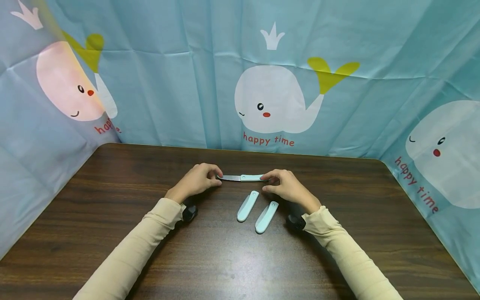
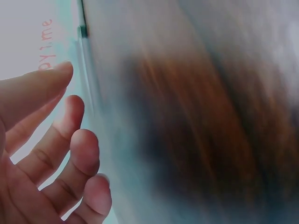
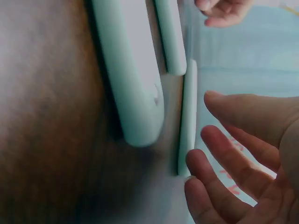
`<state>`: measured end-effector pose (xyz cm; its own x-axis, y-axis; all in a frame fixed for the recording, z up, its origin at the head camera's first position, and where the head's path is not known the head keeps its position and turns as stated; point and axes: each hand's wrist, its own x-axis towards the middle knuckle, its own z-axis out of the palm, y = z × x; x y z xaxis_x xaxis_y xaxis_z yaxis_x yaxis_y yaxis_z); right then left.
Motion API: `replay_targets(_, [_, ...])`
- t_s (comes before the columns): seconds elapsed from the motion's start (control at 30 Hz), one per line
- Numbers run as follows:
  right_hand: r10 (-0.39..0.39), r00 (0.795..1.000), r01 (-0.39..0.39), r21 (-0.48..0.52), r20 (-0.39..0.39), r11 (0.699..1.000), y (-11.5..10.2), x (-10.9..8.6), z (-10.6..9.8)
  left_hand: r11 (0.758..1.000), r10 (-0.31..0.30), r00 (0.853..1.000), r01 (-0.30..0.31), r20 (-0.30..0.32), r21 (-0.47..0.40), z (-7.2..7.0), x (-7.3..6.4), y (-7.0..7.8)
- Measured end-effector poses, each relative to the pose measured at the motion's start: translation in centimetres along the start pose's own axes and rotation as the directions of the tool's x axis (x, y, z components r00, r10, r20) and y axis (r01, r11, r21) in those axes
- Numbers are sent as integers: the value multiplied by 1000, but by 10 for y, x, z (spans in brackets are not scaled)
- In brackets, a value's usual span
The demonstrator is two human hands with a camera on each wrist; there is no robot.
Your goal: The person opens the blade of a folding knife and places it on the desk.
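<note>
An unfolded folding knife (image 1: 251, 178) with a pale mint handle lies crosswise on the table, its blade (image 1: 230, 178) pointing left. My left hand (image 1: 198, 180) is at the blade's tip, thumb and fingers apart and loosely bent. At the handle's far end is my right hand (image 1: 286, 185), its fingertips overlapping the handle in the head view. The right wrist view shows a gap between that hand's thumb and fingers, beside the handle (image 3: 188, 121). Nearer to me lie two folded knives, a left one (image 1: 248, 206) and a right one (image 1: 266, 217), both slanted.
The dark wood-grain table (image 1: 240, 266) ends at the back against a light blue curtain (image 1: 157, 91) printed with whales. A black wrist camera (image 1: 190, 213) sits under the left wrist, another black camera (image 1: 295, 222) under the right.
</note>
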<state>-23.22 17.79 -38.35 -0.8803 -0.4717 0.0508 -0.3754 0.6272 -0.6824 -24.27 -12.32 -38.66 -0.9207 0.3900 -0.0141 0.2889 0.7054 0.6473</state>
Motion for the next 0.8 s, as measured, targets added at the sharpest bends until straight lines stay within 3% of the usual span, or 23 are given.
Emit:
replay_targets(0.33, [-30,998,30,-1,54,1000,-5,-8,8,999,28,999,-29,37,18,5,-13,15])
replay_targets(0.8, [-16,996,18,-24,90,1000,-13,-14,17,996,61,988,-69,140,51,20,-27,34])
